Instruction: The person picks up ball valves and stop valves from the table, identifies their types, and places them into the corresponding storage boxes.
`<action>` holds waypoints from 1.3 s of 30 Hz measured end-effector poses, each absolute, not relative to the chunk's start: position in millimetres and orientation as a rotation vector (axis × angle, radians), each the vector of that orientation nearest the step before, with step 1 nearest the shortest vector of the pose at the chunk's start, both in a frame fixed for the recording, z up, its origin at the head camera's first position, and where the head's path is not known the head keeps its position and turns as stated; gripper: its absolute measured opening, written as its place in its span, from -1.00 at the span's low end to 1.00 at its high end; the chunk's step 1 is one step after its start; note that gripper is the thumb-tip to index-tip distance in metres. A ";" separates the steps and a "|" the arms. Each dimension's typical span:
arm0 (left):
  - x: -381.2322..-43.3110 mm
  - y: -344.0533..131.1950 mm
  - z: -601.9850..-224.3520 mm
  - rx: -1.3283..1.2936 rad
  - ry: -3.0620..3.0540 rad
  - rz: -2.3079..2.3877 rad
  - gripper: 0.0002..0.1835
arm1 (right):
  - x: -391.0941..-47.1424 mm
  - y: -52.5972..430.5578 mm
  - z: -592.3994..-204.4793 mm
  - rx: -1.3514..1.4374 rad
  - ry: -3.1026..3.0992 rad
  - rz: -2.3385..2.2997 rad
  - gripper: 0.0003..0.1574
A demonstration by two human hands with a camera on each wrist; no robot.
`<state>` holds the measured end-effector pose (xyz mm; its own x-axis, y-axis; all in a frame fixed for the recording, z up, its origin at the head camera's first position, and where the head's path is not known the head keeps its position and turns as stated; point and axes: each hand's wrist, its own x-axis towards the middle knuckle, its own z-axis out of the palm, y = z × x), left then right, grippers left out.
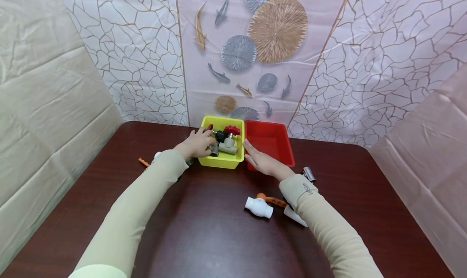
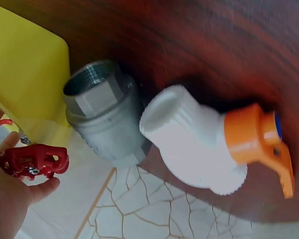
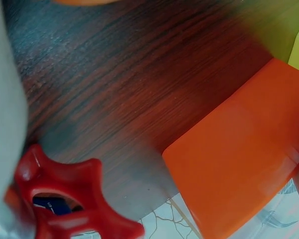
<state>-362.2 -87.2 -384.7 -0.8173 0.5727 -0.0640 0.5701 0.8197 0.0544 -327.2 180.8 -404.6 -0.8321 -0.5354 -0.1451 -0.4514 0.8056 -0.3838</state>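
Note:
My left hand [image 1: 198, 143] reaches over the left rim of the yellow bin [image 1: 219, 163]. In the left wrist view its thumb and fingers are around the red handwheel [image 2: 34, 162] of a valve; the rest of that valve is hidden. Inside the bin lie a grey tee-shaped valve [image 1: 228, 145] with a red handwheel [image 1: 232, 129], a black-handled part [image 1: 220, 136] and a metal fitting [image 1: 214, 149]. With fingers straight, my right hand [image 1: 263, 159] is at the near left side of the red bin [image 1: 279, 142], beside the yellow one, holding nothing.
Left of the yellow bin stand a metal threaded fitting [image 2: 104, 114] and a white ball valve with an orange handle [image 2: 256, 139]. A white ball valve [image 1: 259, 207], a white pipe-like piece [image 1: 294, 216] and a metal part [image 1: 308, 174] lie around the right forearm. Patterned cloth hangs behind the table.

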 end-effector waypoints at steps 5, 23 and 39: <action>-352.8 -88.8 -388.5 0.979 2.983 0.056 -0.66 | -328.6 180.4 -406.3 -0.757 2.750 -0.498 -0.16; -325.6 -87.1 -394.2 1.115 3.041 0.221 -0.69 | -327.5 178.5 -403.6 -0.753 2.720 -0.525 -0.16; -308.2 -101.5 -389.9 0.970 3.288 0.456 -0.63 | -303.1 157.4 -395.9 -0.971 3.056 -0.179 -0.36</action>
